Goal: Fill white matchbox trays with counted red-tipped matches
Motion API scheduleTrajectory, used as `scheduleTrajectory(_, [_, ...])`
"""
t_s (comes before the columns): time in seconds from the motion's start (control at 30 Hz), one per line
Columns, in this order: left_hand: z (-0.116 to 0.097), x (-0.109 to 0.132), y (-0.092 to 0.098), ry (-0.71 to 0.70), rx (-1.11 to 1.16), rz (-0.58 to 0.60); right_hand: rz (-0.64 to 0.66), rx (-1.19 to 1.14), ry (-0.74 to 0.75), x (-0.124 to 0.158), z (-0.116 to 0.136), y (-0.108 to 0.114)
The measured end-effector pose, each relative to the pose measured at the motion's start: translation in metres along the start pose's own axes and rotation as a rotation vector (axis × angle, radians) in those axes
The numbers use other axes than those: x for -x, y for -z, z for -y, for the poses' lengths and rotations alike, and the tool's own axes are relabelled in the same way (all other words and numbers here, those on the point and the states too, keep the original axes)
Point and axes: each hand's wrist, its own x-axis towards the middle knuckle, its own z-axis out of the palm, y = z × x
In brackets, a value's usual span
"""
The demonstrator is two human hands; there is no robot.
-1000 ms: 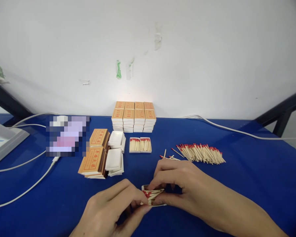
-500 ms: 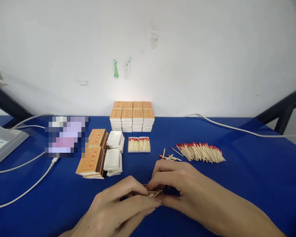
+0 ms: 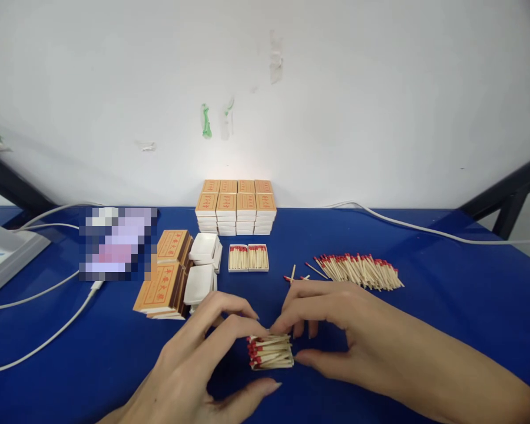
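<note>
A small white tray filled with red-tipped matches lies on the blue table right in front of me. My left hand curves round its left side, fingertips touching the top of the match bundle, thumb stretched out below. My right hand arches over its right side, fingers resting at the back edge and thumb near the right end. Both hands press the matches rather than lift them. A loose heap of matches lies behind my right hand, with a few stray matches beside it.
Two filled trays sit mid-table. Stacked finished matchboxes stand at the wall. Orange sleeves and empty white trays lie left of centre. White cables and a grey device are at far left.
My hands have spread apart a little. The matches, earlier lying crooked under my fingers, now sit as a neat bundle in the tray with the red heads to the left.
</note>
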Motion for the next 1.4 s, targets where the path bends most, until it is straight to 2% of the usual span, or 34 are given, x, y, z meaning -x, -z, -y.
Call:
scheduleTrajectory(0.17, [0.002, 0.004, 0.001, -0.014, -0.115, 0.003, -0.006, -0.036, -0.049, 0.002, 0.002, 0.0])
scheduleTrajectory(0.37, [0.002, 0.009, 0.001, -0.05, -0.219, 0.028, -0.017, -0.028, -0.078, -0.004, -0.013, -0.01])
scheduleTrajectory(0.57, [0.003, 0.009, 0.0, -0.066, -0.127, 0.069, -0.006, -0.099, -0.07, -0.005, -0.013, -0.015])
scheduleTrajectory(0.73, [0.001, 0.007, -0.002, -0.059, -0.12, 0.08, -0.007, -0.14, -0.087, -0.004, -0.009, -0.009])
scheduleTrajectory(0.9, [-0.001, 0.01, -0.003, -0.075, -0.152, 0.024, -0.017, -0.134, -0.121, -0.002, -0.009, -0.001])
scheduleTrajectory(1.07, [0.0, 0.014, 0.001, -0.049, -0.151, 0.097, 0.016, -0.111, -0.144, -0.002, -0.011, -0.008])
scheduleTrajectory(1.27, [0.001, 0.015, -0.002, -0.076, -0.096, 0.09, 0.049, -0.131, -0.19, -0.003, -0.004, -0.012])
scheduleTrajectory(1.4, [-0.002, 0.016, -0.001, -0.039, -0.095, 0.101, 0.015, -0.054, -0.176, -0.005, 0.004, -0.011])
